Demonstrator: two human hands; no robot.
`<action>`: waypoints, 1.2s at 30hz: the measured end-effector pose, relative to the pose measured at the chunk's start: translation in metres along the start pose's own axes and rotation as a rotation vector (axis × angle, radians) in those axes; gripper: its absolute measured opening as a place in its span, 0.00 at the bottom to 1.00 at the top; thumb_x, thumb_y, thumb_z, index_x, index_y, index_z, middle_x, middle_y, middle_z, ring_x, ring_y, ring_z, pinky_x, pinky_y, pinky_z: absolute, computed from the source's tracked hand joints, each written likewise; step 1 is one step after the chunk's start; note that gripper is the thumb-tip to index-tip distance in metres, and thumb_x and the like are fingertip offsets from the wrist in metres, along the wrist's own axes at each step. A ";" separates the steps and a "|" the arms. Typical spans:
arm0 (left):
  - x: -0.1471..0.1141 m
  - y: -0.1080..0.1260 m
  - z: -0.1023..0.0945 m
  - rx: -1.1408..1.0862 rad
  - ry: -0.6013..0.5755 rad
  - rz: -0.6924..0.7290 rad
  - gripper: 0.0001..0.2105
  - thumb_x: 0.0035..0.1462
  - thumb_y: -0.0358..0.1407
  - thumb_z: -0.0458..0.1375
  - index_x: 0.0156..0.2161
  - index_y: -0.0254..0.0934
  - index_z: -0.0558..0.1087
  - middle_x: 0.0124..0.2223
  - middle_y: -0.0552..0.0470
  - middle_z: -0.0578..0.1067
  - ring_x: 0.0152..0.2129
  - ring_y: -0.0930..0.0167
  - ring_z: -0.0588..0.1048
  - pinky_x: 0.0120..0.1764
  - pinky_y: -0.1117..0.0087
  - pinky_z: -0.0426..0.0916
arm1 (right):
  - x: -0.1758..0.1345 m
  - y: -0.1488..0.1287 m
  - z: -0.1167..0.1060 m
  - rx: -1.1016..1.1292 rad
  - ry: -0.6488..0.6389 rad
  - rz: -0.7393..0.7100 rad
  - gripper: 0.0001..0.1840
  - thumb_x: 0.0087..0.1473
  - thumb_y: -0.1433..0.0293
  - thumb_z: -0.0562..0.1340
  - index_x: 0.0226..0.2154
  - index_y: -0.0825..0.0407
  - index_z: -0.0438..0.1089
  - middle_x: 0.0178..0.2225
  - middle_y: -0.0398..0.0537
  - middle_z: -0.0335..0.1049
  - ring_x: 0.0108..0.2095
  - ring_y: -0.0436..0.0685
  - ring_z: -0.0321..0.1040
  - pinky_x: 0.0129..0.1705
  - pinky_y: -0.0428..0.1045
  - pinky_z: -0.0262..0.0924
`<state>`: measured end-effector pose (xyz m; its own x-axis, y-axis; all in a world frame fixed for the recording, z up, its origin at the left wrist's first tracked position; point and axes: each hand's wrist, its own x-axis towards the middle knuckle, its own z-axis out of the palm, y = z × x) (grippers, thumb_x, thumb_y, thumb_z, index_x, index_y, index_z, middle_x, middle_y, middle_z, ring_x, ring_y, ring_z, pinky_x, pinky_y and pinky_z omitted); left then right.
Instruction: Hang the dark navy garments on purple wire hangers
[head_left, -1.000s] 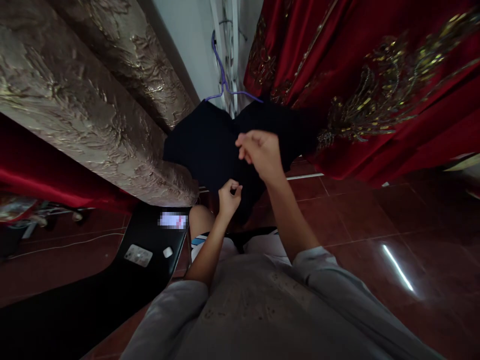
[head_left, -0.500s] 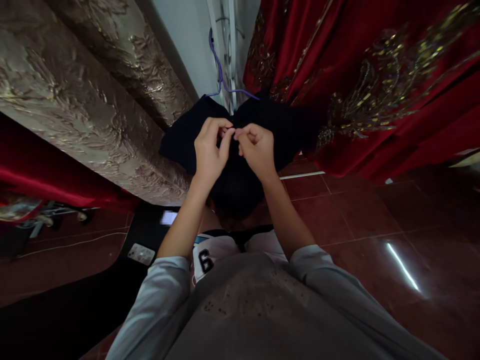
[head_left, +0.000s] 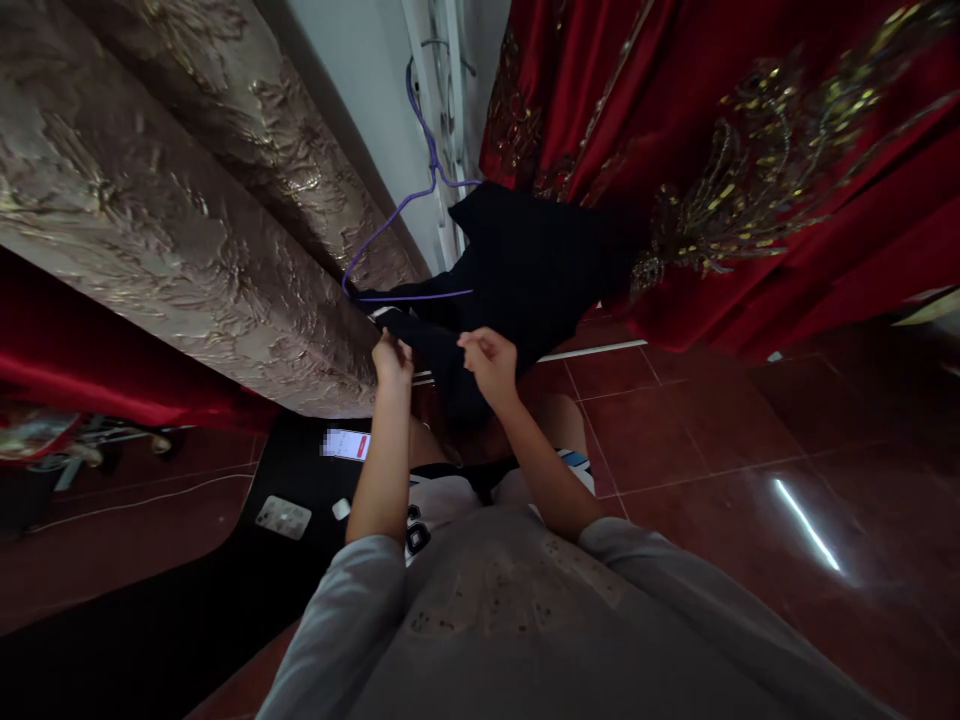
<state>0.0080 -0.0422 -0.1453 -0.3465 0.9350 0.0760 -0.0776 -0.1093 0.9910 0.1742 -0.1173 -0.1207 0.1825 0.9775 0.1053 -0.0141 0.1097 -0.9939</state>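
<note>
A dark navy garment (head_left: 536, 265), shirt-like with its front parted, hangs from a purple hanger (head_left: 431, 190). Its right part still covers one arm of the hanger, while the left arm and part of the bottom bar are bare. My left hand (head_left: 392, 360) is closed on the garment's left edge, below the hanger's left corner, where a small white patch shows. Close by, my right hand (head_left: 491, 362) has its fingers curled in a pinch at the front of the cloth. What exactly lies between those fingertips is hard to see.
A white metal rack (head_left: 448, 110) holds the hanger against the wall. Beige textured curtains (head_left: 225, 250) stand left, red sequined curtains (head_left: 712, 180) right. On a black surface at lower left lie a phone (head_left: 283, 517), a lit screen (head_left: 349, 444) and a small white case (head_left: 341, 509).
The garment's left side has come off the hanger, baring its purple wire. My hands have moved apart and down toward my body, the left one drawing the cloth leftward.
</note>
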 end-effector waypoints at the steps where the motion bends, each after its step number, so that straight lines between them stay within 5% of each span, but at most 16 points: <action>1: -0.010 -0.008 0.005 -0.023 0.027 -0.051 0.14 0.61 0.44 0.58 0.29 0.39 0.63 0.25 0.57 0.65 0.23 0.73 0.71 0.31 0.70 0.70 | -0.001 0.006 -0.008 0.026 0.065 0.033 0.18 0.59 0.53 0.57 0.29 0.49 0.67 0.21 0.40 0.60 0.24 0.50 0.60 0.29 0.46 0.55; 5: -0.044 -0.005 0.017 -0.098 -0.051 -0.119 0.13 0.57 0.43 0.64 0.34 0.37 0.68 0.28 0.57 0.68 0.24 0.75 0.73 0.34 0.70 0.74 | -0.005 0.026 -0.031 -0.072 0.163 -0.061 0.16 0.59 0.55 0.60 0.37 0.50 0.70 0.38 0.50 0.73 0.42 0.55 0.69 0.47 0.50 0.64; 8: -0.062 0.022 0.028 -0.060 -0.267 0.055 0.11 0.60 0.44 0.64 0.38 0.38 0.72 0.32 0.54 0.71 0.30 0.73 0.75 0.41 0.70 0.75 | -0.005 0.031 -0.028 -0.156 -0.053 -0.171 0.25 0.52 0.57 0.67 0.50 0.51 0.69 0.54 0.55 0.70 0.56 0.59 0.66 0.60 0.54 0.60; 12: -0.073 0.052 0.032 0.210 -0.317 0.379 0.09 0.65 0.44 0.61 0.42 0.40 0.74 0.43 0.48 0.76 0.44 0.67 0.76 0.51 0.66 0.71 | 0.005 0.014 -0.022 -0.152 -0.312 -0.133 0.13 0.60 0.63 0.58 0.43 0.51 0.72 0.41 0.49 0.75 0.44 0.58 0.71 0.52 0.53 0.65; 15: -0.070 0.053 0.016 0.245 -0.405 0.412 0.14 0.67 0.47 0.57 0.50 0.42 0.73 0.54 0.45 0.74 0.55 0.63 0.72 0.59 0.61 0.66 | 0.022 -0.017 -0.024 -0.164 -0.399 -0.234 0.13 0.58 0.70 0.54 0.39 0.49 0.74 0.38 0.45 0.76 0.42 0.56 0.72 0.50 0.51 0.66; 17: -0.067 0.045 0.000 0.290 -0.604 0.309 0.17 0.65 0.48 0.58 0.53 0.41 0.73 0.51 0.45 0.77 0.53 0.61 0.74 0.58 0.62 0.67 | 0.041 -0.034 -0.022 -0.134 -0.368 -0.325 0.18 0.56 0.74 0.54 0.42 0.47 0.76 0.43 0.44 0.77 0.47 0.55 0.72 0.55 0.51 0.65; 21: -0.062 0.021 -0.035 0.634 -0.892 0.218 0.11 0.60 0.45 0.64 0.39 0.40 0.77 0.37 0.48 0.79 0.35 0.62 0.78 0.41 0.66 0.70 | 0.088 -0.037 -0.013 -0.130 -0.139 -0.290 0.17 0.56 0.77 0.55 0.41 0.47 0.76 0.39 0.45 0.76 0.48 0.56 0.71 0.55 0.52 0.65; 24: -0.048 0.016 -0.065 0.867 -0.813 0.248 0.10 0.63 0.42 0.58 0.33 0.41 0.74 0.29 0.49 0.77 0.26 0.64 0.75 0.35 0.68 0.66 | 0.109 -0.025 -0.026 -0.195 -0.092 -0.228 0.09 0.56 0.75 0.58 0.28 0.50 0.71 0.28 0.43 0.69 0.36 0.55 0.67 0.44 0.51 0.65; 28: -0.007 0.043 -0.095 0.972 -0.605 0.295 0.06 0.59 0.35 0.54 0.30 0.41 0.71 0.26 0.48 0.72 0.25 0.64 0.70 0.35 0.67 0.63 | 0.105 -0.032 -0.065 -0.341 0.035 -0.312 0.17 0.50 0.74 0.64 0.17 0.51 0.58 0.20 0.38 0.49 0.25 0.50 0.53 0.33 0.48 0.56; 33: 0.035 0.102 -0.088 0.915 -0.363 0.621 0.04 0.54 0.33 0.53 0.28 0.40 0.65 0.30 0.50 0.69 0.30 0.65 0.67 0.38 0.66 0.62 | 0.092 -0.055 -0.080 -0.377 0.080 -0.353 0.21 0.49 0.70 0.65 0.16 0.50 0.53 0.19 0.38 0.45 0.24 0.48 0.46 0.27 0.47 0.48; 36: 0.037 0.120 -0.080 0.881 -0.327 0.674 0.12 0.54 0.34 0.54 0.22 0.41 0.57 0.25 0.53 0.61 0.26 0.68 0.63 0.34 0.67 0.60 | 0.087 -0.053 -0.072 -0.355 0.071 -0.332 0.19 0.50 0.70 0.64 0.17 0.50 0.54 0.19 0.38 0.47 0.24 0.48 0.48 0.27 0.48 0.47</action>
<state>-0.0889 -0.0481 -0.0321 0.1991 0.8331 0.5161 0.7541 -0.4666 0.4623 0.2614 -0.0506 -0.0611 0.1871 0.8840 0.4285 0.3898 0.3336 -0.8584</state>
